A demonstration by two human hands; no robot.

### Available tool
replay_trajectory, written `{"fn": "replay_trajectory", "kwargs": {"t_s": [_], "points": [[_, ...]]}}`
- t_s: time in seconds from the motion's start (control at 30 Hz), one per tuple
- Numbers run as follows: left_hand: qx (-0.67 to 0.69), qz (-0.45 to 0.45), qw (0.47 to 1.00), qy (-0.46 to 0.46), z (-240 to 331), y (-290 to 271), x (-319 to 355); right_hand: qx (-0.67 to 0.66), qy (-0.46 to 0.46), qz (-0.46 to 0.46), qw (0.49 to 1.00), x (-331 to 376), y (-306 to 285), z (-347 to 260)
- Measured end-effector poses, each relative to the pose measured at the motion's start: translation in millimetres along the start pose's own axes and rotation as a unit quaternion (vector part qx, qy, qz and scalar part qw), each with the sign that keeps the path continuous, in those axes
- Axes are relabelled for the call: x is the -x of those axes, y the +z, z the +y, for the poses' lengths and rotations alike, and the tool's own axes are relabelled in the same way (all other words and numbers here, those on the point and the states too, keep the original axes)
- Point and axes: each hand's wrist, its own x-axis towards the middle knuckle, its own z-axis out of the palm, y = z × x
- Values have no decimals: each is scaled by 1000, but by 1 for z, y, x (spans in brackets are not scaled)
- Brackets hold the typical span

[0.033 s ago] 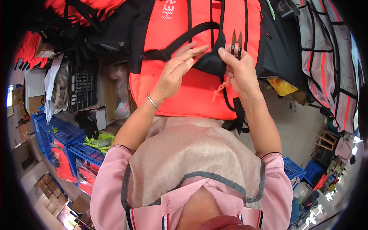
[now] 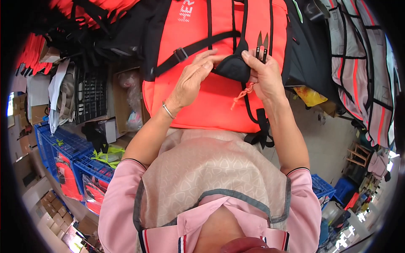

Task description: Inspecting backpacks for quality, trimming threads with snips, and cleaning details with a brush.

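Observation:
An orange vest (image 2: 211, 101) with black straps hangs upright in front of me. At its middle is a black triangular fabric piece (image 2: 233, 67). My left hand (image 2: 192, 82) pinches the left edge of that piece, next to a black strap with a buckle (image 2: 181, 54). My right hand (image 2: 265, 76) holds the piece's right side and also grips small black thread snips (image 2: 261, 43), blades pointing up. A short orange cord (image 2: 242, 95) dangles below my right hand.
Blue plastic crates (image 2: 67, 147) with orange items stand at lower left, and a black crate (image 2: 90, 99) and cardboard boxes are behind them. Grey vests with orange stripes (image 2: 363, 71) hang at right. More orange vests (image 2: 31, 55) are piled upper left.

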Motion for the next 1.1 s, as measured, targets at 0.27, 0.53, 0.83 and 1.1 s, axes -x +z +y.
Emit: {"fn": "replay_trajectory", "kwargs": {"t_s": [0.27,0.53,0.83,1.1], "points": [[-35,19,999,-31,-11,-1,-9,28,2,69,997,-36,7,13],[-170,-137,975,29,38,-51,29,255,-168,23,952,-3,-36,-43],[-345,-219,907,-102,129,-111,-26,540,-239,315,743,-48,-169,-90],[-417,-43,870,258,85,-19,-192,698,-373,359,495,-108,-222,-103]]}}
